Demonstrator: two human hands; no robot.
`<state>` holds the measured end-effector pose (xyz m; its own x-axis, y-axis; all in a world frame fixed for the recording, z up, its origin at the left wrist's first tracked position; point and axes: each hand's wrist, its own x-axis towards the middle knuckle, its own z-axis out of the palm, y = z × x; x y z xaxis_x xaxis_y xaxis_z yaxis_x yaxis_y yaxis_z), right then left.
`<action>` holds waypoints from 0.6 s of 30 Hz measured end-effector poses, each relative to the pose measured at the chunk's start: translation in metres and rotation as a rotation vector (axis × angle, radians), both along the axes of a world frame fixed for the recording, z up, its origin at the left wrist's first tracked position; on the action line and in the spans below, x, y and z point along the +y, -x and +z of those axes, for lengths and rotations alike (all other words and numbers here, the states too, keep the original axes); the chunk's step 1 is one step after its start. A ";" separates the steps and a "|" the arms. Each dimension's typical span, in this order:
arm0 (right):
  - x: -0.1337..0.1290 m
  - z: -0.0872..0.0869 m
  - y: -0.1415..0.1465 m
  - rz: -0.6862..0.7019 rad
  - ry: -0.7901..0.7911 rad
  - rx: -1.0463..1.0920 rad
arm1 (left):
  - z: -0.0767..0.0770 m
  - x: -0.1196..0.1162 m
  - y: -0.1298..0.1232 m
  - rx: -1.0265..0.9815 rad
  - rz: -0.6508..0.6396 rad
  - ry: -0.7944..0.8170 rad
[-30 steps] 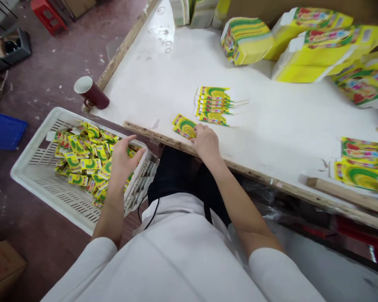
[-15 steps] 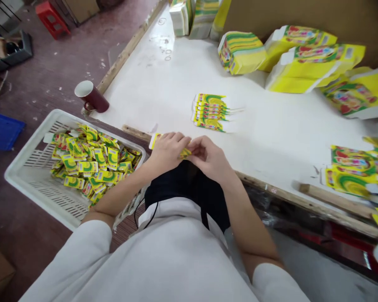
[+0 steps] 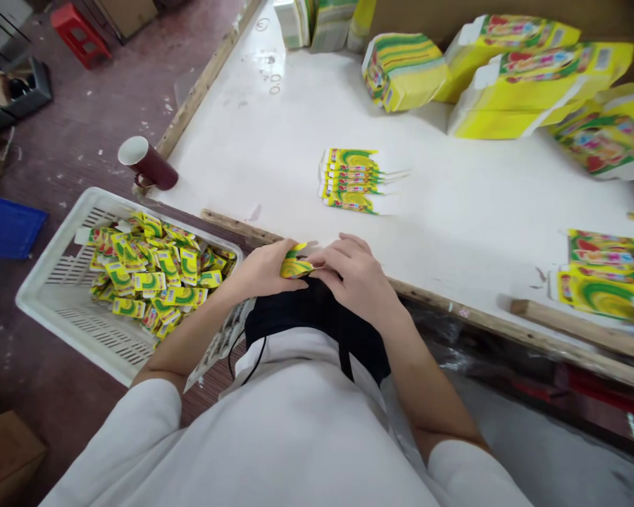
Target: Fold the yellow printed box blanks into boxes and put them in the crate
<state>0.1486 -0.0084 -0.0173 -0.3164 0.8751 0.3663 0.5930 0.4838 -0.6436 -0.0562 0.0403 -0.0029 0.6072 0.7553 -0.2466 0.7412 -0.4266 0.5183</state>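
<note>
A small yellow and green carton (image 3: pixel 294 267) is held at the table's front edge, close to my waist. My left hand (image 3: pixel 267 269) wraps round its left part and hides much of it. At the carton's right end are the bent fingers of my right hand (image 3: pixel 346 266), with thumb and fingertips gripping the end flap. Just beyond my hands, a fanned row of flat cartons (image 3: pixel 351 181) lies on the white table (image 3: pixel 275 162). To the left, a white plastic basket (image 3: pixel 47 292) holds a heap of small folded cartons (image 3: pixel 153 274).
A maroon mug (image 3: pixel 151 165) stands on the table's left corner. Bundles of flat yellow cartons (image 3: pixel 512 120) stand at the back right. More cartons (image 3: pixel 602 282) lie near the right edge by a wooden strip (image 3: pixel 575 327). A red stool (image 3: pixel 79 35) stands on the floor.
My left hand has turned, showing more of the carton's green and yellow side. My right hand has closed in on its end, fingers now over the flap. The view has shifted slightly.
</note>
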 end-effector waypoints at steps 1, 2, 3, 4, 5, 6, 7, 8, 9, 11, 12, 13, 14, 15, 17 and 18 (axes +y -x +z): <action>-0.002 0.000 0.001 -0.018 0.025 0.007 | -0.001 -0.002 -0.002 -0.001 0.030 -0.029; -0.003 0.001 0.002 -0.040 0.046 0.017 | -0.001 -0.004 -0.004 -0.001 0.052 -0.070; -0.005 0.001 0.004 -0.063 0.064 0.029 | -0.002 -0.007 -0.006 0.002 0.063 -0.109; -0.007 0.002 0.005 -0.082 0.077 0.043 | -0.003 -0.009 -0.008 0.011 0.067 -0.144; -0.008 0.003 0.006 -0.090 0.091 0.054 | -0.003 -0.011 -0.010 0.025 0.071 -0.173; -0.010 0.004 0.007 -0.086 0.105 0.061 | -0.004 -0.013 -0.012 0.043 0.075 -0.193; -0.011 0.004 0.008 -0.077 0.116 0.061 | -0.004 -0.014 -0.014 0.062 0.081 -0.204; -0.013 0.005 0.008 -0.069 0.118 0.055 | -0.004 -0.016 -0.015 0.077 0.091 -0.208; -0.014 0.005 0.008 -0.073 0.108 0.047 | -0.003 -0.017 -0.016 0.088 0.108 -0.212; -0.016 0.002 0.010 -0.124 0.055 0.029 | -0.003 -0.018 -0.018 0.095 0.152 -0.224; -0.017 0.001 0.011 -0.163 0.020 0.028 | -0.004 -0.018 -0.018 0.090 0.173 -0.229; -0.018 -0.002 0.012 -0.197 -0.013 0.033 | -0.004 -0.018 -0.018 0.075 0.182 -0.224; -0.018 -0.004 0.014 -0.214 -0.041 0.041 | -0.004 -0.018 -0.018 0.052 0.174 -0.205; -0.019 -0.006 0.015 -0.215 -0.062 0.048 | -0.005 -0.018 -0.017 0.024 0.153 -0.172; -0.018 -0.009 0.016 -0.177 -0.091 0.049 | -0.006 -0.016 -0.017 -0.026 0.111 -0.097; -0.018 -0.010 0.016 -0.151 -0.101 0.044 | -0.006 -0.016 -0.017 -0.041 0.103 -0.068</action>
